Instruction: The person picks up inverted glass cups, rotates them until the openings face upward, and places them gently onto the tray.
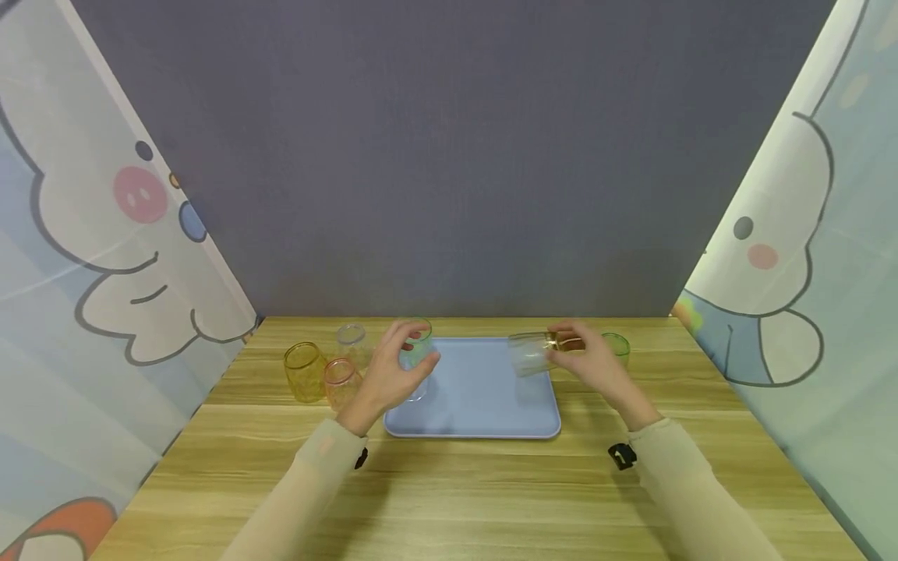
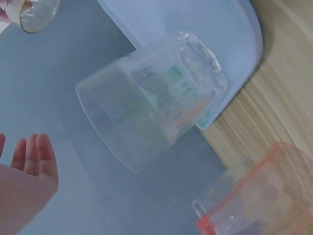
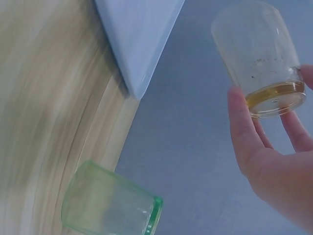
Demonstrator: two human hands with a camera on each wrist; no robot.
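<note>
In the head view my right hand [image 1: 589, 362] grips a clear glass [image 1: 529, 354] with an amber band at the end by my fingers, tipped on its side above the tray's right end. Fingers and thumb spread around that banded end of the tilted glass [image 3: 259, 54] in the right wrist view. My left hand [image 1: 396, 374] is raised at the tray's left end, fingers and thumb apart, holding nothing. Standing near it on the blue tray [image 1: 484, 397] is a clear glass [image 2: 151, 103], a gap away from the fingers in the left wrist view. Green shows through and behind this glass.
An amber glass [image 1: 305, 374], a pink glass [image 1: 341, 383] and a clear glass [image 1: 352, 340] stand on the wooden table [image 1: 477, 499] left of the tray. Beyond my right hand is a green glass [image 1: 617, 345]. A grey panel [image 1: 456, 171] rises behind the table.
</note>
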